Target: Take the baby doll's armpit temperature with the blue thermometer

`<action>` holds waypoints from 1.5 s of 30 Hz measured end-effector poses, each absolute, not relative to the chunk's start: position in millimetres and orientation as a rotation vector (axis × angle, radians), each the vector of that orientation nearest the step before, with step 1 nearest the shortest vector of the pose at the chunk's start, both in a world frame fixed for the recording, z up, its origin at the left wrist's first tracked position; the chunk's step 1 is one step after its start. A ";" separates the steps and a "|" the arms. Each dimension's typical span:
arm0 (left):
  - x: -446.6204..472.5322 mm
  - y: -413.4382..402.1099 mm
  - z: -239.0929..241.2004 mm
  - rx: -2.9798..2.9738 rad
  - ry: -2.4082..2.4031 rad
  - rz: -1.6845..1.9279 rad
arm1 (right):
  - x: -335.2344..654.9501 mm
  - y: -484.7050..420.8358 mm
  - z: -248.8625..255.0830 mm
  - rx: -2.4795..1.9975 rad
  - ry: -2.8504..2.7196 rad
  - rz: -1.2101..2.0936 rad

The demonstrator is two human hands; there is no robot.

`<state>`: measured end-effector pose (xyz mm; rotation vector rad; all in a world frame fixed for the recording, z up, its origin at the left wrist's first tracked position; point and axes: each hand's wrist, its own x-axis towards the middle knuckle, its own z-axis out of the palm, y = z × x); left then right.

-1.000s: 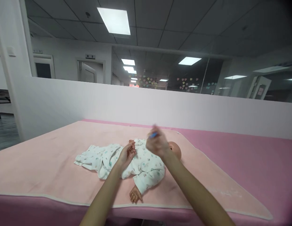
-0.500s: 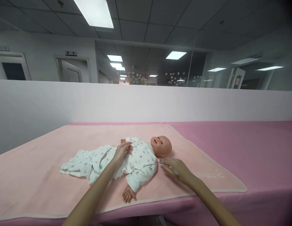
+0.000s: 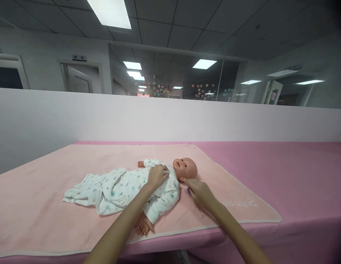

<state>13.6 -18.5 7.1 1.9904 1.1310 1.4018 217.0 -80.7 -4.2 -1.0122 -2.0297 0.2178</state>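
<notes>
A baby doll lies on its back, head to the right, dressed in a white printed outfit. Over its upper chest, my left hand has its fingers curled at the collar, with a bit of white cloth showing at the fingertips. My right hand is beside the doll's neck, its index fingertip by the neckline. Held under that hand is a thin clear stick with a blue end, which looks like a thermometer; the palm covers its middle.
A peach blanket with a pale edge lies beneath the doll, over a pink-covered table. Behind the table stands a low white partition, with glass panels above it.
My left hand has moved from the doll's belly up to the collar. My right hand has come in to the neck, and the stick now shows below it.
</notes>
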 end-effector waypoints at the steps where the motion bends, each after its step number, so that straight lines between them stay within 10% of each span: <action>1: 12.8 -18.4 7.5 2.008 1.141 1.383 | 204.3 -75.6 0.1 -0.973 -1.982 0.231; 45: 4.8 -38.9 -15.0 2.504 1.493 1.450 | 119.7 -25.2 -22.2 -0.873 -1.707 0.004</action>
